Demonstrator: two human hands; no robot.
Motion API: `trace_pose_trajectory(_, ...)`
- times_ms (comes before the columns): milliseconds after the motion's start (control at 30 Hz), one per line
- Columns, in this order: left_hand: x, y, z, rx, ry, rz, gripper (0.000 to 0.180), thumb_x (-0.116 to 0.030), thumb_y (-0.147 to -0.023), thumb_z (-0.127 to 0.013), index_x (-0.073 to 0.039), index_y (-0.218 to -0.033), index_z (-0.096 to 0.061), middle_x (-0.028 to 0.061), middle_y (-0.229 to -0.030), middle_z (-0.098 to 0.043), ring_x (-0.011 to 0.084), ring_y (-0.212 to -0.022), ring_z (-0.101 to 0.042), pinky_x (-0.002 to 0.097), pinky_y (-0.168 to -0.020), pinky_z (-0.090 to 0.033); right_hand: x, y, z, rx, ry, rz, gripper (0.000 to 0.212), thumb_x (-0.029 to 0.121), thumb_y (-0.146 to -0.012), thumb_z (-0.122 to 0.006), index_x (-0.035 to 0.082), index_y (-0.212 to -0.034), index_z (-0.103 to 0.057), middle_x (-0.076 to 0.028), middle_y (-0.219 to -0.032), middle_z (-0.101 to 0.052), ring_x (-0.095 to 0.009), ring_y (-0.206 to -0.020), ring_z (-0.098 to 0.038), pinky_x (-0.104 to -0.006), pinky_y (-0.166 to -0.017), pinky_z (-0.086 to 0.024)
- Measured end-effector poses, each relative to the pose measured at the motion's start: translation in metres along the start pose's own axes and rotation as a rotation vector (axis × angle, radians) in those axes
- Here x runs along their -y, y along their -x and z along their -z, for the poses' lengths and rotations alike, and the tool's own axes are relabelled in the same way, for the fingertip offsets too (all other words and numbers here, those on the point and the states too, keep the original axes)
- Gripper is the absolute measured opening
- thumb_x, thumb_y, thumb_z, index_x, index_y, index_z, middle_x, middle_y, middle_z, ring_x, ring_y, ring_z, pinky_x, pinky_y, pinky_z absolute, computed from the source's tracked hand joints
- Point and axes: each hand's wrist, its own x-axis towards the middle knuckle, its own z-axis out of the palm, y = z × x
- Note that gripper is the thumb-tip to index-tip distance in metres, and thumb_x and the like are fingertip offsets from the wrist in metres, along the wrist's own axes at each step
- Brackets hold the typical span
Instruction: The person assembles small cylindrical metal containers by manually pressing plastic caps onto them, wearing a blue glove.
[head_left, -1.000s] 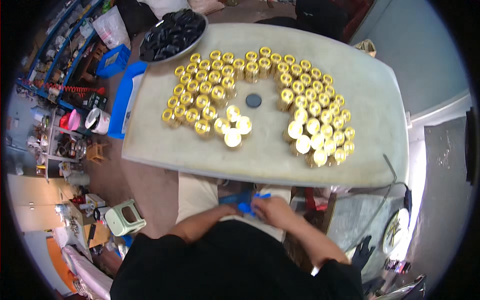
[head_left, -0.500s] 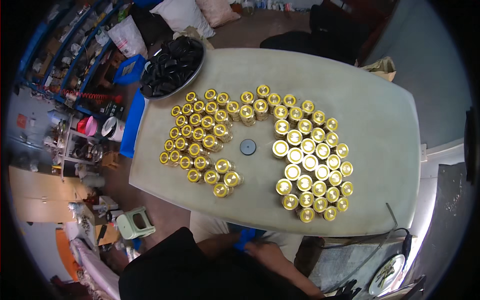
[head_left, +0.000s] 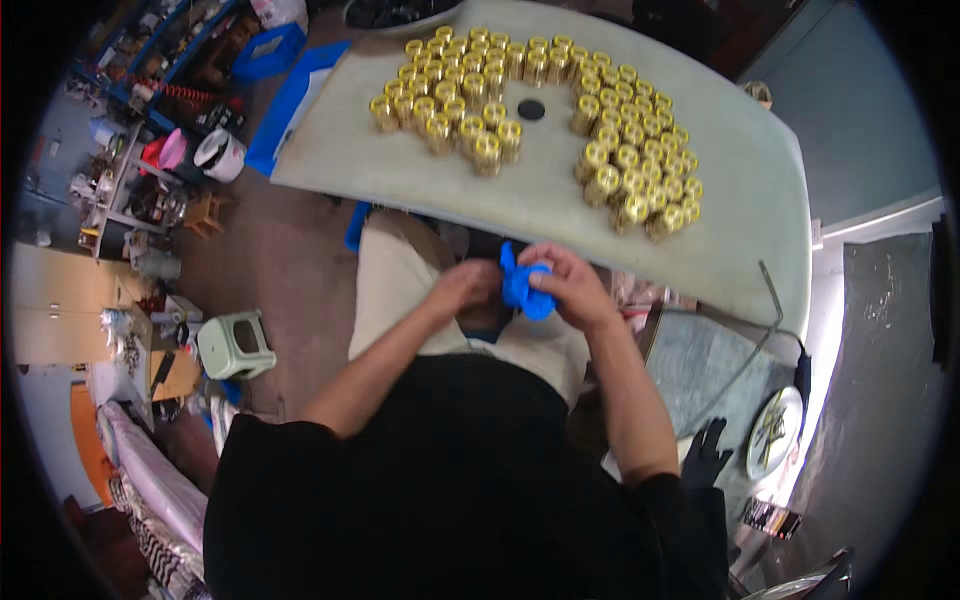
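My right hand (head_left: pixel 572 290) is closed on a crumpled, bright blue soft piece (head_left: pixel 526 287), just in front of the table's near edge. Close by on its left is my left hand (head_left: pixel 468 286), fingers curled together; whether anything is in them is hidden. On the pale table (head_left: pixel 400 185) beyond stand two groups of gold-topped cylinders, one on the left (head_left: pixel 437 128) and one on the right (head_left: pixel 632 182), joined along the back. Between them lies a small dark disc (head_left: pixel 531 109), which neither hand touches.
A metal bowl of black parts (head_left: pixel 395 14) sits at the table's far left corner. On the right are a grey side surface (head_left: pixel 690 365), a bent thin rod (head_left: pixel 772 300), a plate (head_left: pixel 775 430) and a black glove (head_left: pixel 707 455). A pale green stool (head_left: pixel 237 345) stands left.
My view has tilted down toward my lap, so the table appears higher. Both hands have come up with the blue piece and moved apart; it now sits in my right hand.
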Motion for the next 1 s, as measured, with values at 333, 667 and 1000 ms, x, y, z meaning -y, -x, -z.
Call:
trace_pose_trajectory(333,-0.089,0.079,-0.026,0.163,0.013,-0.264,0.057,-0.006,-0.091,-0.075,-0.004,-0.143,-0.052,0.0056,-0.116,-0.066,0.0107,-0.105,-0.064,0.0281,-0.094,-0.054,0.007,0.000,-0.019,0.024,-0.134,-0.074,0.037,0.004,-0.091,-0.072,0.005,-0.126,-0.060,-0.004,-0.102,-0.070,-0.014,-0.088,-0.069,-0.0290,-0.077,-0.057)
trace_pose_trajectory(667,-0.112,0.105,0.025,0.008,-0.076,-0.335,0.055,0.008,-0.087,-0.067,-0.002,-0.140,-0.055,0.0039,-0.121,-0.062,0.0132,-0.112,-0.063,0.0294,-0.099,-0.053,-0.005,-0.007,-0.021,-0.177,-0.001,-0.151,0.025,-0.002,-0.089,-0.071,0.002,-0.113,-0.064,-0.004,-0.091,-0.068,-0.014,-0.077,-0.065,-0.0279,-0.071,-0.055)
trace_pose_trajectory(1000,-0.087,0.082,0.018,-0.211,-0.210,-0.319,0.016,-0.011,-0.095,-0.071,-0.003,-0.109,-0.067,0.0071,-0.099,-0.070,0.0132,-0.086,-0.069,0.0277,-0.078,-0.057,-0.026,-0.017,-0.028,-0.106,-0.030,-0.070,0.029,-0.005,-0.088,-0.072,0.002,-0.116,-0.063,-0.005,-0.097,-0.070,-0.012,-0.085,-0.067,-0.0266,-0.079,-0.056)
